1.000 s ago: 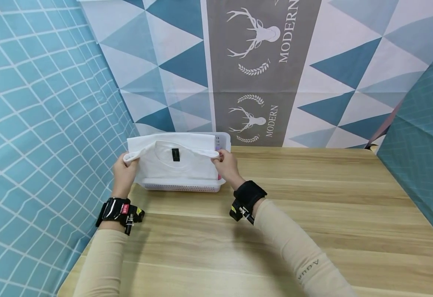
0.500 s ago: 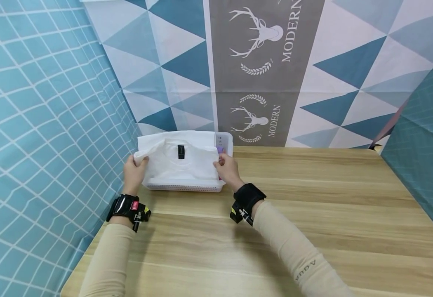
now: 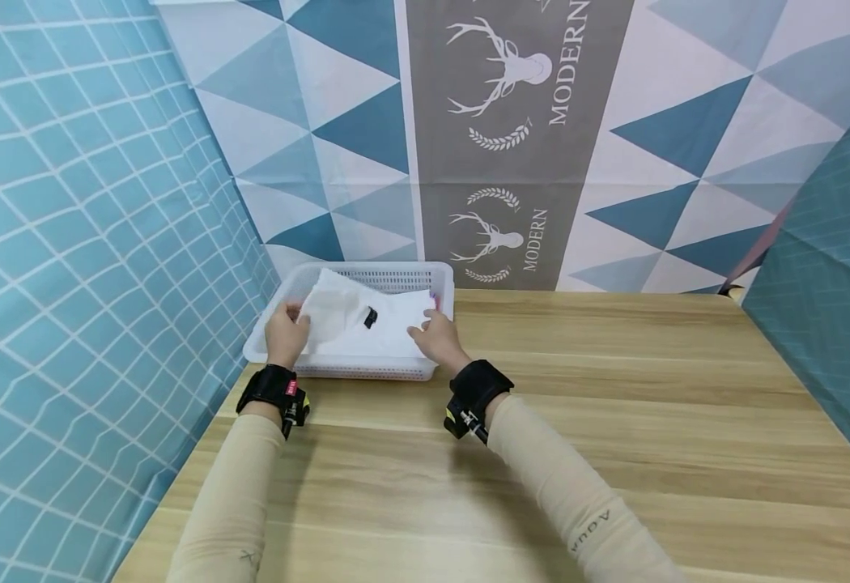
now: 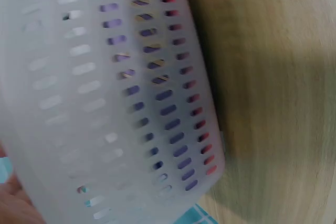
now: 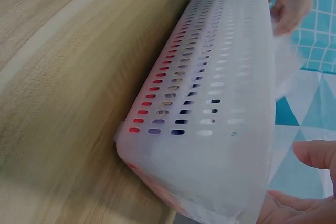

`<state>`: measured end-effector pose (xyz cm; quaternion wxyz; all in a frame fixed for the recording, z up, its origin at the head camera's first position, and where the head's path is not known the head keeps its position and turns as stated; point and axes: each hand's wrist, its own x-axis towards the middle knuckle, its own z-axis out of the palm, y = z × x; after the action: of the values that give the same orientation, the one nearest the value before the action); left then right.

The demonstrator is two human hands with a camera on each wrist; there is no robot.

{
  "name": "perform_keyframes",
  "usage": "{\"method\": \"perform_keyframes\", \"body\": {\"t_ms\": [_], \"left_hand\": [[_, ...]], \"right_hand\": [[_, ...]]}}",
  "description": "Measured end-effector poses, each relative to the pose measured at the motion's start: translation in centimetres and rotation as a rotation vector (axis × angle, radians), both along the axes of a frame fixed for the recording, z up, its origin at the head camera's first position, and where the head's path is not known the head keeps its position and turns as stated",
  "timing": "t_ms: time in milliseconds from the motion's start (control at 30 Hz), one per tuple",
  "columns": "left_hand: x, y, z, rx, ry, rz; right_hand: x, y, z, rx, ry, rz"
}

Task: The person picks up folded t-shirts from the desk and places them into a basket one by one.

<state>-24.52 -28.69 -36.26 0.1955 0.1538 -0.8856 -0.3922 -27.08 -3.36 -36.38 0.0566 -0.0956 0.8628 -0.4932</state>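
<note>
White garment going into the basket.
Left hand [image 3: 286, 334] and right hand [image 3: 433, 338] pinch the folded white T-shirt [image 3: 367, 324] inside the perforated plastic basket [image 3: 355, 369] on the table [image 3: 614, 421]; next likely needs release and flattening.

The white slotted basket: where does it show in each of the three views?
Head: basket at the table's far left, against the backdrop, a white garment in it.
Left wrist: its slotted side wall fills the left and middle, blurred.
Right wrist: the wall runs diagonally through the middle.
Shared landmark: the wooden table.
</note>
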Motion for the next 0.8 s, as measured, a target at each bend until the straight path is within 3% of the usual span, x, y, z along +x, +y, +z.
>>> {"method": "perform_keyframes", "body": {"t_ms": [200,400,567,800], "left_hand": [[0.1,-0.1,-0.3,-0.129,-0.075,0.017],[-0.5,0.4,-0.6,-0.187,-0.125,-0.081],[-0.6,1.1,-0.5,-0.244,-0.148,-0.12],[0.4,3.2,0.1,-0.265,-0.08,-0.17]], "right_hand": [[0.4,0.0,0.0,-0.012,0.003,0.007],[0.4,0.6,-0.1,-0.049,-0.01,-0.013],[0.5,0.9,0.1,-0.081,-0.005,-0.012],[1.1,1.6,0.5,-0.13,-0.004,-0.027]]}}
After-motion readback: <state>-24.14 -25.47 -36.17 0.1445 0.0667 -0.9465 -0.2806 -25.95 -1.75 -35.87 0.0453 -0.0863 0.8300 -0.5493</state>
